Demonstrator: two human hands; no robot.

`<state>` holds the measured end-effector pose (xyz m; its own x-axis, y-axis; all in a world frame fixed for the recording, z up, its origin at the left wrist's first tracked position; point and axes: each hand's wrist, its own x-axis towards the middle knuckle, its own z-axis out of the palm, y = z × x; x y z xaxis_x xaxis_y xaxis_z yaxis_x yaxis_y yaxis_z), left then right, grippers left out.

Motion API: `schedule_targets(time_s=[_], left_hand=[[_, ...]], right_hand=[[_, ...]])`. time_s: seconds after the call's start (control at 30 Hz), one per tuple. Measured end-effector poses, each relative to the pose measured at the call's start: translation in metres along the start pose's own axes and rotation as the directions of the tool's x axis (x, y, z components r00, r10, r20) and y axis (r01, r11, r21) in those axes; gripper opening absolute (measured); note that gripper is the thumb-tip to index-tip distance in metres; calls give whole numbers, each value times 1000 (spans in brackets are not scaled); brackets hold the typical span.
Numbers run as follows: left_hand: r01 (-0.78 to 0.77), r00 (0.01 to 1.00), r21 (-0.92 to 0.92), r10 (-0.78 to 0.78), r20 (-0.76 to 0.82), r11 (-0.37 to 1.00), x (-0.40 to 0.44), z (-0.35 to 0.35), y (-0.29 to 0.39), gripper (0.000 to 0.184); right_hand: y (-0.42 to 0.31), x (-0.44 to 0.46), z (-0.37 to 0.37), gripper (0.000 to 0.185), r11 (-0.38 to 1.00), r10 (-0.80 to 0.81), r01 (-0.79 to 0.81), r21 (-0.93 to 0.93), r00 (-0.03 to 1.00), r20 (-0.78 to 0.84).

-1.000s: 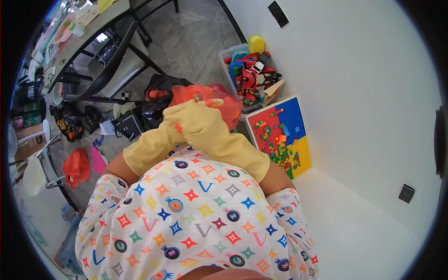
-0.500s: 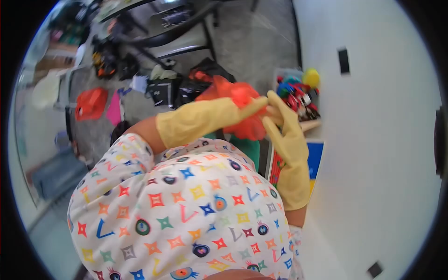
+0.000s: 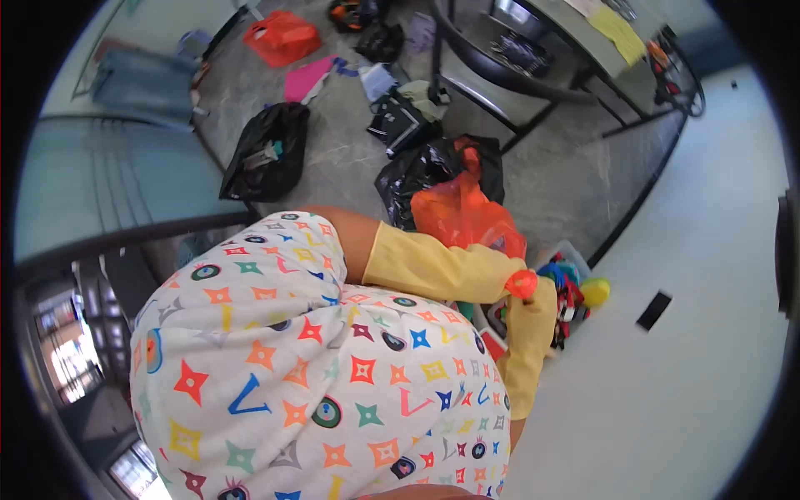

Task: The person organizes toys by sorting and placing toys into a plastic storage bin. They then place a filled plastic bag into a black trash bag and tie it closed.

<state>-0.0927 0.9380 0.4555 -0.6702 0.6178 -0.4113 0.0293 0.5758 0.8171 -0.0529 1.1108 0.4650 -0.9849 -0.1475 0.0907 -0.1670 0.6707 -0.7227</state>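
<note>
Both my hands wear yellow rubber gloves and meet at the right of the view. My left hand (image 3: pixel 492 275) is closed on gathered red plastic, a small bunch of which sticks out at its fingers. My right hand (image 3: pixel 535 312) is pressed close against it, its fingers bent round the same bunch; the fingertips are partly hidden. Just beyond the left glove spreads a red plastic bag (image 3: pixel 462 212), seemingly part of the same plastic, beside a shiny black plastic bag (image 3: pixel 417 171).
A clear bin (image 3: pixel 568 254) of colourful items and a yellow ball-like thing (image 3: pixel 595 292) stand by the white wall (image 3: pixel 650 392). On the grey floor lie an open black bag (image 3: pixel 265 158), another red bag (image 3: pixel 282 37) and pink cloth (image 3: pixel 308 79). A black chair (image 3: pixel 517 83) stands ahead.
My view has turned left, bringing the open black bag into sight. The right hand's spread fingers have closed in beside the left hand at the bunched red plastic.
</note>
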Motion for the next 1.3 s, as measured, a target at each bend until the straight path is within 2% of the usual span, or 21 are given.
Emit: schedule_targets(time_s=[0.13, 0.23, 0.33, 0.37, 0.47, 0.5, 0.53, 0.6, 0.67, 0.7, 0.77, 0.8, 0.87, 1.0, 1.03, 1.13, 1.2, 1.3], left_hand=[[37, 980, -59, -48, -191, 998, -14, 7, -4, 38], [1, 933, -98, -36, -358, 995, -15, 27, -13, 35], [63, 887, -150, -124, -446, 987, -20, 36, -10, 36], [201, 866, -258, -294, -404, 945, -19, 37, -10, 38], [209, 901, -227, -277, -333, 951, -32, 25, -4, 41], [91, 871, -56, -107, -479, 994, -26, 41, -20, 35], [60, 875, -29, -66, -479, 998, -26, 41, -23, 35], [33, 916, -105, -72, -394, 994, -27, 35, -31, 35], [37, 964, -268, -105, -244, 963, -30, 18, -29, 34], [45, 980, -338, -107, -167, 940, -29, 10, -27, 34], [77, 995, -443, -97, -22, 893, -26, -4, -22, 34], [99, 995, -488, -84, 52, 867, -25, -12, -19, 34], [137, 983, -538, -48, 176, 832, -21, -25, -15, 35], [203, 934, -549, 7, 357, 811, -17, -54, -10, 36], [214, 919, -541, 20, 393, 814, -15, -60, -8, 36], [210, 878, -520, 75, 474, 828, -10, -79, -3, 38], [161, 851, -538, 159, 500, 828, -7, -85, -4, 40], [87, 887, -664, 246, 392, 743, 5, -76, -6, 36]], right_hand=[[-8, 11, 0, 3, 999, -43, 43, 10, 991, 129], [0, 17, 0, 7, 971, -232, 237, -16, 962, 143], [16, 14, -5, 11, 933, -344, 357, -37, 919, 193], [19, 12, -8, 13, 924, -366, 381, -30, 905, 216], [19, 12, -14, 13, 927, -349, 375, -34, 890, 295], [20, 12, -14, 12, 938, -327, 345, -8, 897, 297], [22, 11, -12, 12, 949, -305, 314, 16, 905, 298], [26, 10, -9, 11, 966, -256, 253, 52, 912, 319], [25, 13, -6, 10, 978, -209, 195, 76, 915, 346], [21, 13, -4, 10, 978, -84, 3, 210, 922, 377], [2, 12, 0, 11, 818, 138, -371, 439, 868, 477], [-8, 12, 0, 13, 757, 200, -446, 478, 854, 480], [-30, 11, -7, 16, 610, 315, -575, 545, 807, 499], [-45, 14, -21, 16, 363, 432, -658, 659, 746, 507], [-51, 14, -25, 18, 365, 419, -661, 656, 746, 518], [-92, 3, -31, 18, 492, 427, -599, 632, 798, 425], [-100, -2, -25, 16, 619, 396, -539, 570, 842, 366], [-103, -6, -9, 18, 811, 301, -397, 429, 913, 276]])
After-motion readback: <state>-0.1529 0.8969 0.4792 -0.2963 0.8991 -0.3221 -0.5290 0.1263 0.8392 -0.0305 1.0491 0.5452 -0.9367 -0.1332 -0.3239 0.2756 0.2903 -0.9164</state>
